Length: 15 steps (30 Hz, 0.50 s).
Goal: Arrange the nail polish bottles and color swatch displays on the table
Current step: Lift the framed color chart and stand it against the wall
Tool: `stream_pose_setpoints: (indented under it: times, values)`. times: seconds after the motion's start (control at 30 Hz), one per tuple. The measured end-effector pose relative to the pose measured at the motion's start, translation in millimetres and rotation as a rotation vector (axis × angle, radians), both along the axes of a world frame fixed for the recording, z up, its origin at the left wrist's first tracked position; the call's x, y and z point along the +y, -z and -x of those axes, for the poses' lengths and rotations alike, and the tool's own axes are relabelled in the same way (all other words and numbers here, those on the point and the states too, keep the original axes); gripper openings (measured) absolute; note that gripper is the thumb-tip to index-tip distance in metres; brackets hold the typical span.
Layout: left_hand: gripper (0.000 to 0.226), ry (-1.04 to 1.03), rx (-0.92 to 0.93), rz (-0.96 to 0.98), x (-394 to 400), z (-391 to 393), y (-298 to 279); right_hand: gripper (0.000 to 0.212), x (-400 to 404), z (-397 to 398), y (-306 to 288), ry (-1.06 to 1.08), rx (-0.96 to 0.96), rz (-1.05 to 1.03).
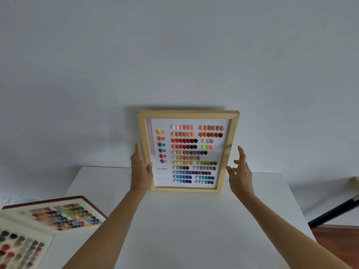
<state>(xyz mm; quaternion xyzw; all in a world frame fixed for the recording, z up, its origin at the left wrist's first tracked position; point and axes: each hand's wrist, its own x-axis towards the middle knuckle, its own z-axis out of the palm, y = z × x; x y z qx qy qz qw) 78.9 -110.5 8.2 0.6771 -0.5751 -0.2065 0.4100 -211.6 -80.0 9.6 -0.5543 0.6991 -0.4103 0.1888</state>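
Observation:
A wooden-framed swatch display [228, 152] with rows of coloured nail tips stands upright on the white table [194, 220], leaning back against the wall. My left hand [140, 167] grips its left edge, thumb on the front of the frame. My right hand [240, 175] hovers beside the right edge with fingers spread, just off the frame. No nail polish bottles are in view.
Two flat swatch boards lie at the lower left: one with a dark red border [64, 214] and a white one [19, 249] at the corner. A black pole [334, 210] slants at the right over a wooden floor [338, 241].

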Motion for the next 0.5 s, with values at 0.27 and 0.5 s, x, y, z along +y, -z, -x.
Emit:
stream_pose_setpoints:
  times: [0.27,0.5]
  values:
    - [0.075,0.052,-0.006,0.085,50,10,-20,0.06,48,14,-13,0.025,0.032,0.009]
    - [0.054,0.247,0.02,0.127,105,32,-12,0.032,105,29,-13,0.025,0.032,-0.009]
